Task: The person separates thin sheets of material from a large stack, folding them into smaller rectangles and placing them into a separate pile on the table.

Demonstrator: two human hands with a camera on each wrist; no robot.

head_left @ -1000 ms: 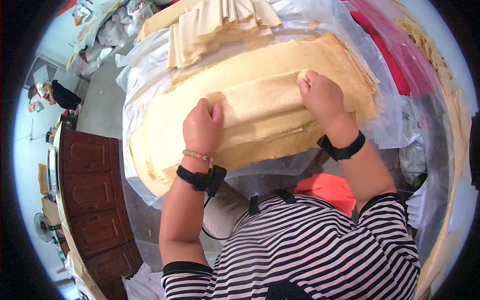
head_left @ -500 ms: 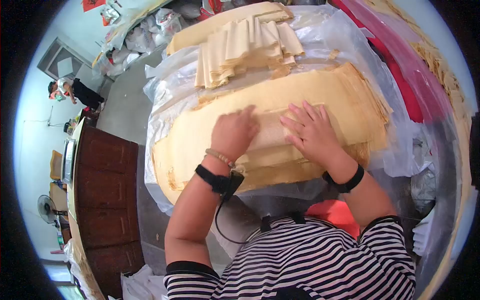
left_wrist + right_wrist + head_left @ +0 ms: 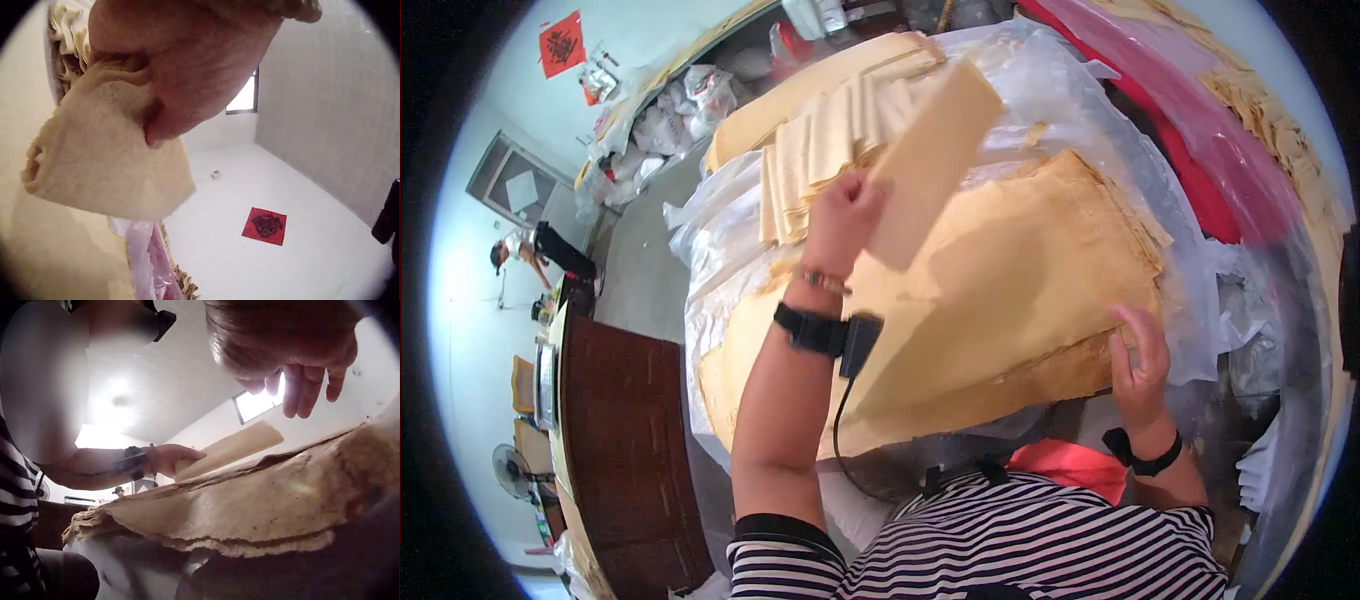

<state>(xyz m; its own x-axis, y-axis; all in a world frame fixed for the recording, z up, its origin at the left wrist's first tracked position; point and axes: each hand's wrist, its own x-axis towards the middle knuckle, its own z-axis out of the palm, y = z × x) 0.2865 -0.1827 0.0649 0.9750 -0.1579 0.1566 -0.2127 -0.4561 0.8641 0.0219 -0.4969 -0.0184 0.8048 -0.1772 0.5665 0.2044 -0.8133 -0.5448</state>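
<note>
My left hand (image 3: pixel 845 222) grips one end of a folded tan sheet (image 3: pixel 945 150), raised at a slant above the stack. In the left wrist view, the thumb and fingers of this hand (image 3: pixel 194 56) pinch the folded layers (image 3: pixel 112 150). Below lies a broad stack of thin tan sheets (image 3: pixel 1020 270) with ragged brown edges. My right hand (image 3: pixel 1142 365) is empty at the stack's near right edge, fingers relaxed and slightly bent. From the right wrist, that hand's fingers (image 3: pixel 303 390) hang loosely above the stack's edge (image 3: pixel 237 512).
Beyond the stack, folded sheets (image 3: pixel 825 145) lie overlapping in a row, partly behind the raised one. Clear plastic (image 3: pixel 725 240) covers the table under everything. A brown wooden cabinet (image 3: pixel 625 440) stands at left, with a person (image 3: pixel 550 250) farther off. Pink plastic (image 3: pixel 1200 130) runs along the right.
Both hands were on the folded sheet on the stack. The left hand has lifted it up and away toward the folded row; the right hand has let go and drawn back to the near right edge.
</note>
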